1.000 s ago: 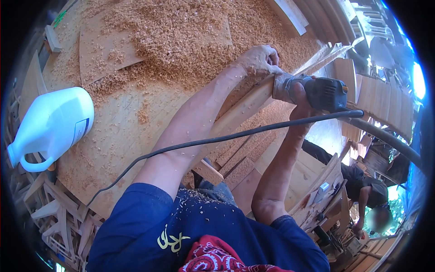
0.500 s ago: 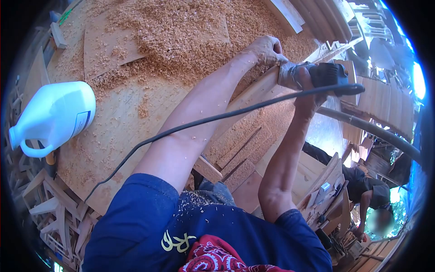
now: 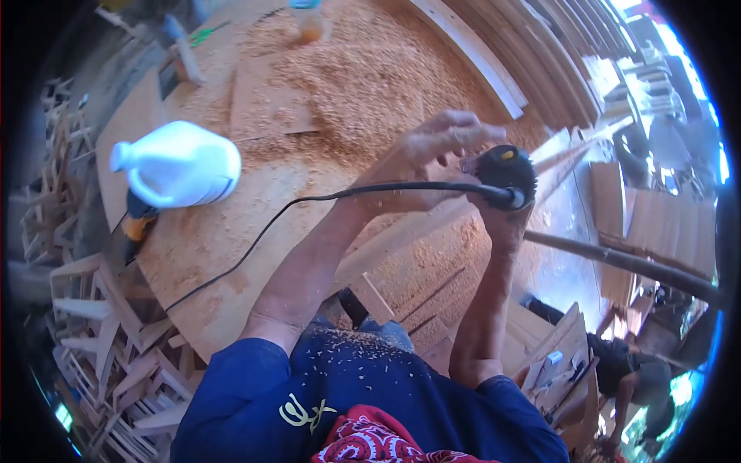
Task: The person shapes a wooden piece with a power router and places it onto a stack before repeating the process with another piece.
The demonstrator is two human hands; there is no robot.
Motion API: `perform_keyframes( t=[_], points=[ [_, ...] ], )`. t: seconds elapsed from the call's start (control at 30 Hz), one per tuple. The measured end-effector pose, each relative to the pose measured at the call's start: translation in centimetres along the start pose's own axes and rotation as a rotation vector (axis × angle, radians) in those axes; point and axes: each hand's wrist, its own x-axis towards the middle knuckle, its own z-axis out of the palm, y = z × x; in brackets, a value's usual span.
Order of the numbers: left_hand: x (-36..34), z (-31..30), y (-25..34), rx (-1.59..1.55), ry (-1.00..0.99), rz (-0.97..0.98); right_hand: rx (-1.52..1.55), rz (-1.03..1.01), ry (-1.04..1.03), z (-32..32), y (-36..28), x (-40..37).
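My right hand (image 3: 502,217) is wrapped round a black corded power tool (image 3: 505,171), its rounded end and cable facing up. The cord (image 3: 309,199) runs from the tool across my left forearm to the lower left. Just left of the tool, my left hand (image 3: 444,143) hangs in the air, slightly blurred, with fingers apart and nothing in them. Below both hands a long wooden board (image 3: 386,243) lies slanting over the sawdust-strewn table (image 3: 185,258). The tool's working end is hidden.
A white jug (image 3: 189,166) stands at the left, beside a black and orange tool (image 3: 139,224). Wood shavings (image 3: 370,92) are heaped at the back. Wooden frames (image 3: 100,309) fill the lower left. A pole (image 3: 625,258) juts in from the right. Another person (image 3: 637,378) bends at the lower right.
My left hand has come off the board's edge and opened. The tool in my right hand has tilted, its end now facing the camera. The view has shifted, bringing a jar in at the top.
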Motion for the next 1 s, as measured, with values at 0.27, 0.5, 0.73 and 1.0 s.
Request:
perform_keyframes(
  t=[0.27,0.5,0.73,1.0],
  points=[
    [-7.8,-9.1,7.4,0.232,0.047,-0.091,0.111,-0.068,-0.343,7.5,-8.6,-1.0],
    [-17.9,-14.5,9.0,0.28,0.387,-0.28,0.002,-0.189,-0.605,15.4,-11.7,-2.8],
    [-33.3,-10.9,10.6,0.664,0.074,-0.64,-0.609,-0.129,-0.898,22.0,-14.4,-4.4],
    [-36.7,-6.0,11.5,0.859,-0.055,-0.796,-0.896,-0.323,-1.053,27.4,-12.1,-7.4]
  ],
)
